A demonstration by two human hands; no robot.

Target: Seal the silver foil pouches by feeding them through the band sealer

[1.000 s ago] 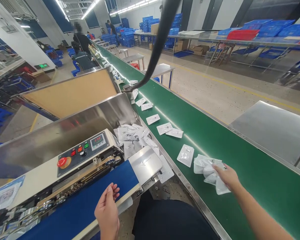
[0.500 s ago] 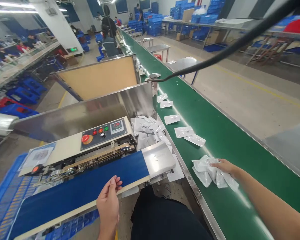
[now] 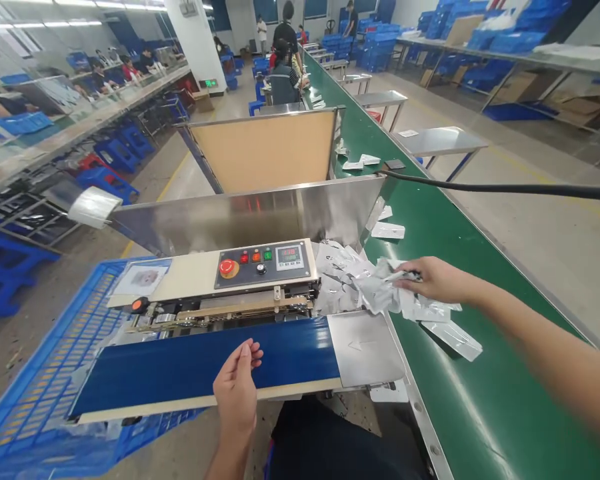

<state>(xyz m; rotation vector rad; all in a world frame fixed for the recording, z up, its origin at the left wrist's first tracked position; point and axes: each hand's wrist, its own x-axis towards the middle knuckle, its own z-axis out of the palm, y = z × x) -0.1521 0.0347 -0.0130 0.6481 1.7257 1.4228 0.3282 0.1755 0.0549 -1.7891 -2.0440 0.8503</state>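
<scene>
At the right of centre, the right hand (image 3: 425,279) is gripping a loose bunch of silver-white pouches (image 3: 377,290), its thumb and fingers closing narrowly on their right end. The bunch is hanging over the boundary between the pouch pile (image 3: 337,267) and the green conveyor belt (image 3: 460,250), overlapping other pouches there. One loose pouch (image 3: 453,339) is lying on the green belt just below the bunch.

At the lower centre, the left hand (image 3: 237,387) is hovering at the near edge of the blue belt (image 3: 180,373), its thumb and curled fingers forming a narrow pinch; whether anything thin is sitting between them, I cannot tell.

The steel plate (image 3: 365,350) is adjoining the blue belt's right end. Behind the blue belt, the control panel (image 3: 263,261) is showing a red mushroom button (image 3: 227,268) and a lit display (image 3: 289,257). A blue crate (image 3: 40,367) is standing at the lower left, and a black cable (image 3: 505,189) is crossing the right side. Near the top centre, a person (image 3: 283,83) is sitting beside the green belt.
</scene>
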